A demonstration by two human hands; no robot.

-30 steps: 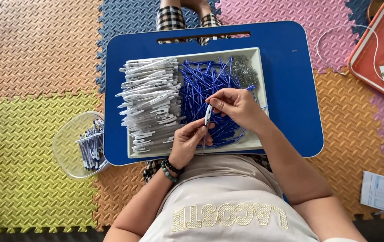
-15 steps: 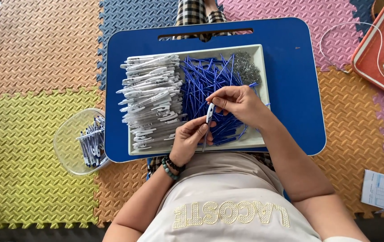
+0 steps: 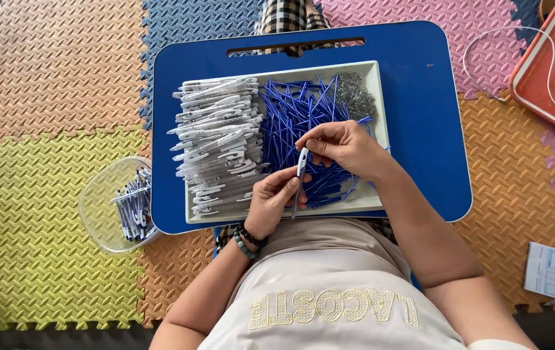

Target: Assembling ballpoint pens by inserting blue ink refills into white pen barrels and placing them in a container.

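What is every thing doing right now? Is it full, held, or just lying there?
pen: held upright between both hands.
left hand: pinching the pen's lower part.
right hand: gripping the pen's top.
white tray: on the blue lap desk, crowded with parts.
white pen barrels: stacked in a pile.
blue refills: heaped loosely.
clear bowl: on the mat, partly filled with pens.

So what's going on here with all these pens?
A person sits on foam floor mats with a blue lap tray across their legs. Both hands meet over a white tray: the left hand and right hand hold one white pen barrel between them. The tray holds stacked white barrels, blue refills and small springs. A clear bowl holds assembled pens.
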